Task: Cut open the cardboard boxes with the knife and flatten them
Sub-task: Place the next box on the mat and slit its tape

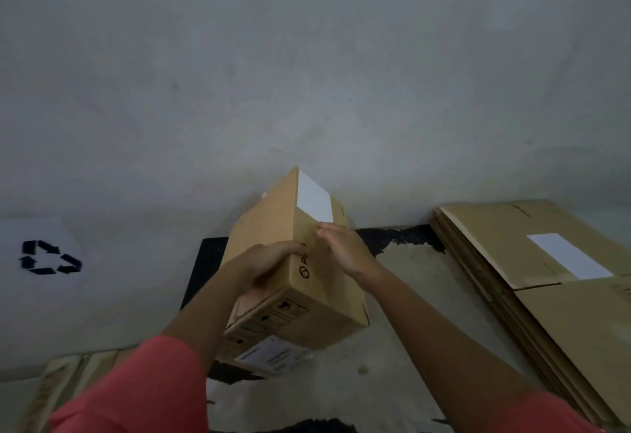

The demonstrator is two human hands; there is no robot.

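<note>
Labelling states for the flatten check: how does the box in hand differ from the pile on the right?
The held box is an assembled carton; the stack of flattened boxes is collapsed into sheets. The held box is tilted, gripped by the left hand and touched by the right hand; the stack lies flat. One box versus several layers. Both are brown cardboard with white labels.

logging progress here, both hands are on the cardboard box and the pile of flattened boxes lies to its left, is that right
No: the head view shows the pile of flattened boxes lying to the right of the cardboard box, not its left. The left hand and right hand are both on it.
</note>
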